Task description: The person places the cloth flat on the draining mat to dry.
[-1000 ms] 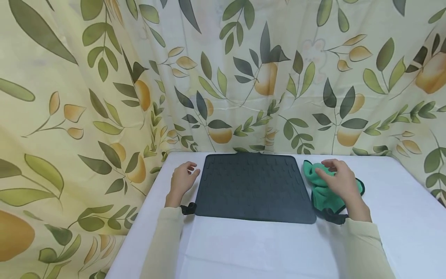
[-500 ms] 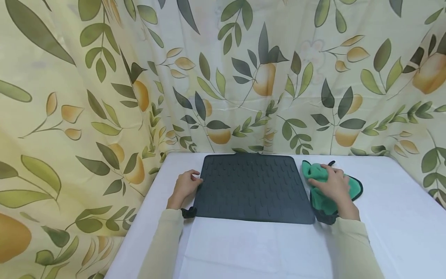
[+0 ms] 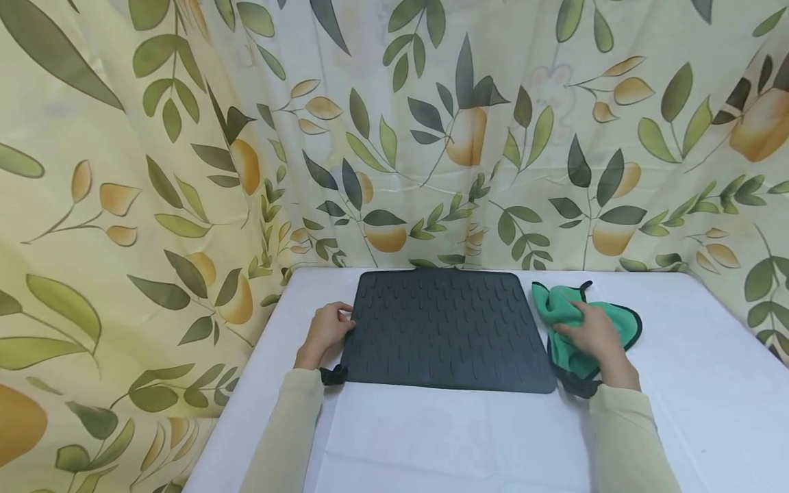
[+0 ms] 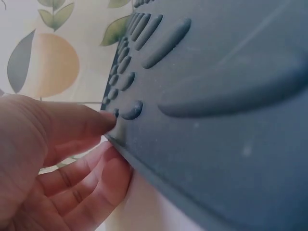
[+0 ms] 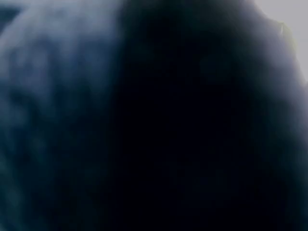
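Observation:
A dark grey mat point(image 3: 446, 332) with raised ridges lies on the white table in the head view. At its left edge my left hand point(image 3: 328, 330) pinches it. In the left wrist view the thumb point(image 4: 91, 120) presses on the top face and the curled fingers point(image 4: 103, 180) sit under the rim. To the right of the mat is a crumpled green cloth point(image 3: 564, 301) with black edging. My right hand point(image 3: 594, 335) grips it from above, thumb and fingers bunching the fabric; the fingertips are partly hidden in its folds. The right wrist view is dark and blurred.
The white table point(image 3: 419, 438) reaches back to a curtain point(image 3: 431, 137) printed with leaves and fruit, which also hangs along the left side. A black strap point(image 3: 335, 374) is at the left wrist, and another strap point(image 3: 578, 385) is at the right.
My left hand has moved right onto the mat's edge and taken hold of it. My right hand has come down and left onto the cloth and bunched it between thumb and fingers.

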`<state>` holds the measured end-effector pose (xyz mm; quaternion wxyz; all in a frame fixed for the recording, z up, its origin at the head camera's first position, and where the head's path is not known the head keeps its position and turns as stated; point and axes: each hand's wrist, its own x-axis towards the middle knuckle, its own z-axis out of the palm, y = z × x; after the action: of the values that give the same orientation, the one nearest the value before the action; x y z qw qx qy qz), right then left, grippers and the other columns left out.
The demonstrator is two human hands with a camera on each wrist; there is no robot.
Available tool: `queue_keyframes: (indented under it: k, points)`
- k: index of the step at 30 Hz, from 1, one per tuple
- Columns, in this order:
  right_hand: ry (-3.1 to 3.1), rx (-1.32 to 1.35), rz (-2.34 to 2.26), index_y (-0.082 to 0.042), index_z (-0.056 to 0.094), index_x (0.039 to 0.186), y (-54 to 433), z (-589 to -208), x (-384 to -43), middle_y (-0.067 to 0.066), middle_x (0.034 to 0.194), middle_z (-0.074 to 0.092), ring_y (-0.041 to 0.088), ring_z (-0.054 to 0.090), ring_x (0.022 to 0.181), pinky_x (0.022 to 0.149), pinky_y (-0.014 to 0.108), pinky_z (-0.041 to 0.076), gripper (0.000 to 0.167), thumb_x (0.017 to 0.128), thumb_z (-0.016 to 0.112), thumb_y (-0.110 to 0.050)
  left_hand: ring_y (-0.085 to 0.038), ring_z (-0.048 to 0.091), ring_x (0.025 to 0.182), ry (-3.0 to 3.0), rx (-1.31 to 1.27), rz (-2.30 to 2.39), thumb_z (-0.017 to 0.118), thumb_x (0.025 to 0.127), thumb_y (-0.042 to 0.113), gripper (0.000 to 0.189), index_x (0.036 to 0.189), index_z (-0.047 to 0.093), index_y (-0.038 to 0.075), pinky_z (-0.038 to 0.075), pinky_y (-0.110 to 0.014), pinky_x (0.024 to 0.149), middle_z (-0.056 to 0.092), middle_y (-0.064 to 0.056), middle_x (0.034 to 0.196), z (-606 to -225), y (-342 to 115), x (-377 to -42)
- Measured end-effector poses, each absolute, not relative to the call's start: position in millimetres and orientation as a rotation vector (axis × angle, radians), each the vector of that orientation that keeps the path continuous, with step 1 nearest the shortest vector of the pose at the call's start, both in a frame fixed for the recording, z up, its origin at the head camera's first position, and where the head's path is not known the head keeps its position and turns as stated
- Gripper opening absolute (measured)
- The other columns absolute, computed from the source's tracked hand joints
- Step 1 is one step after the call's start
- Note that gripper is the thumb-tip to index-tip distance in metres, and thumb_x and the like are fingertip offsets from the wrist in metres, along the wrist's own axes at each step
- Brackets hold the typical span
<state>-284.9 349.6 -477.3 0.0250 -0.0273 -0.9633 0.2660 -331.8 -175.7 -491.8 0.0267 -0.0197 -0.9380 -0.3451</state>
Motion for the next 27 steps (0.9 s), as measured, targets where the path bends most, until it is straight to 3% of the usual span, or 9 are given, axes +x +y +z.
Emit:
queue_keyframes:
  k: [6,11,17,20,27]
  points:
    - [-2.948,-0.137,0.812,0.015,0.038,0.146,350.4,-475.0,-281.8,0.047,0.140,0.042,0.066,0.043,0.125,0.098,0.073,0.040,0.067,0.097,0.063,-0.022,-0.013,0.060,0.069,-2.916,-0.059,-1.001,0.074,0.088,0.010,0.034,0.121,0.072,0.003,0.046,-0.027,0.066,0.070,-0.002,0.080,-491.0,-175.9,-330.7]
    - [-2.839,-0.137,0.816,0.009,0.059,0.122,350.8,-475.4,-280.0,0.039,0.118,0.060,0.052,0.057,0.099,0.081,0.064,0.047,0.037,0.097,0.065,-0.018,-0.015,0.059,0.071,-2.944,-0.041,-1.008,0.073,0.090,0.010,0.029,0.119,0.073,0.004,0.044,-0.027,0.065,0.068,-0.002,0.079,-488.3,-173.9,-330.1]
    - [-2.754,-0.181,0.865,0.002,0.063,0.102,349.4,-472.7,-281.2,0.028,0.099,0.064,0.040,0.056,0.086,0.070,0.051,0.045,0.021,0.098,0.066,-0.018,-0.015,0.059,0.071,-2.962,-0.021,-1.015,0.072,0.091,0.009,0.029,0.119,0.073,0.003,0.043,-0.025,0.062,0.069,-0.003,0.082,-487.3,-172.9,-329.7]
    - [-2.717,-0.187,0.883,0.002,0.062,0.103,348.1,-468.9,-281.0,0.029,0.101,0.063,0.040,0.055,0.087,0.072,0.053,0.044,0.021,0.099,0.065,-0.018,-0.015,0.059,0.072,-2.957,-0.029,-1.001,0.072,0.091,0.009,0.029,0.119,0.073,0.003,0.043,-0.025,0.063,0.069,-0.003,0.083,-487.9,-172.8,-329.6]
    - [-2.652,-0.249,0.896,0.007,0.060,0.119,344.3,-457.9,-277.2,0.034,0.114,0.062,0.045,0.055,0.095,0.078,0.062,0.044,0.035,0.102,0.063,-0.024,-0.016,0.059,0.072,-2.954,-0.031,-0.999,0.071,0.091,0.009,0.030,0.120,0.073,0.003,0.043,-0.026,0.063,0.068,-0.003,0.083,-490.0,-173.2,-329.8]
